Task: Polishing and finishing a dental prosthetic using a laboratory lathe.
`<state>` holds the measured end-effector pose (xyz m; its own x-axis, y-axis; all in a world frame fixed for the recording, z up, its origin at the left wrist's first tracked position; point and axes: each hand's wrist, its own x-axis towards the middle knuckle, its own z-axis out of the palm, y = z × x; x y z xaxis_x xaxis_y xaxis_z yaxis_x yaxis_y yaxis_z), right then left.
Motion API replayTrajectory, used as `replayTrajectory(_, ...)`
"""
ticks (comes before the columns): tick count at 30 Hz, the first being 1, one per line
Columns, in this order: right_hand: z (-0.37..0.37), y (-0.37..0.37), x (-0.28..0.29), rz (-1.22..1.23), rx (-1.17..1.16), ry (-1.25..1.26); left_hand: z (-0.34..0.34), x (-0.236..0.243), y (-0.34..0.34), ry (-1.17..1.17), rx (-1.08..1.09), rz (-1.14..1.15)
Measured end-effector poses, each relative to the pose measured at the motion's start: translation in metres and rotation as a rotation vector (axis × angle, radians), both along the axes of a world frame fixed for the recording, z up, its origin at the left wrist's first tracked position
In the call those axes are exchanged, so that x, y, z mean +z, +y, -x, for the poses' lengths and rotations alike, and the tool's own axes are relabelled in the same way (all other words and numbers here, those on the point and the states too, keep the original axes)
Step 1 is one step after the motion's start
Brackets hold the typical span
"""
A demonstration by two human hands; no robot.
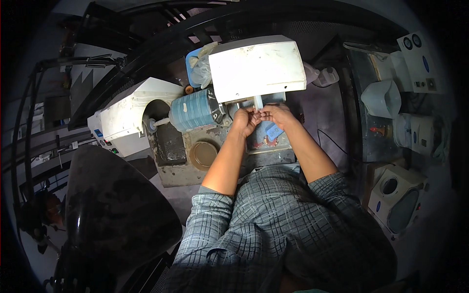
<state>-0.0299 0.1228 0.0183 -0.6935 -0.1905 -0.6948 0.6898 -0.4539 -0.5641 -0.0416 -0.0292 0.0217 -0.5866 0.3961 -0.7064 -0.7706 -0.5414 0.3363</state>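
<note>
So you've got your left hand and right hand close together at the pale rod by the near edge of that white machine housing, fingers bunched narrow, though honestly I can't tell if they're pinching anything. There's a blue block in the tray just on the near side of your hands. Off left on the worktop sits a round brown bowl, with a ribbed blue jug tipped on its side farther back.
</note>
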Motion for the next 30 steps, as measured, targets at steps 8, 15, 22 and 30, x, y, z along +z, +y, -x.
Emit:
replayTrajectory(8,-0.001,-0.002,0.0,-0.005,0.026,0.04,0.0,-0.001,0.001,0.001,-0.01,0.0)
replayTrajectory(15,0.001,0.003,0.003,-0.025,0.027,0.031,0.001,-0.005,0.004,0.014,0.003,0.01)
replayTrajectory(22,-0.003,0.008,-0.016,-0.288,0.17,0.019,-0.011,-0.021,-0.004,0.01,-0.109,0.25)
replayTrajectory(30,-0.005,0.001,-0.036,-1.223,0.324,0.543,-0.045,-0.013,-0.009,0.227,-0.222,0.515)
